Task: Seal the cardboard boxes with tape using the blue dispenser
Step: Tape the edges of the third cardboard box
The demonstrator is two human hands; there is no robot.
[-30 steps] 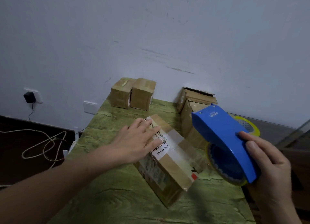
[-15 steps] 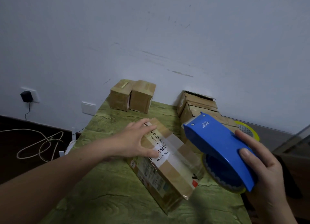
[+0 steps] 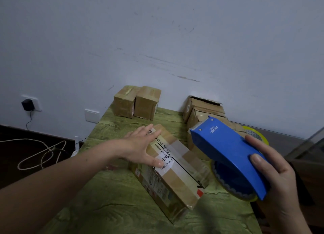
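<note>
Against the wall [image 3: 157, 41] stand 2 cartons [image 3: 146, 102]; left hand [image 3: 140, 146] flat on box [image 3: 180, 181], right hand [image 3: 277, 181] gripping dispenser [image 3: 226, 151].

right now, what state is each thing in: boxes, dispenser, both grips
long box, lying flat on the table, flaps shut, clear tape on top
blue dispenser, held in the air, off the long box, roll loaded
left grip, fingers straight, flat on the long box
right grip, curled round the blue dispenser
far left box, shut
box beside it, shut
back right box, top flaps open
charger, plugged in
</note>
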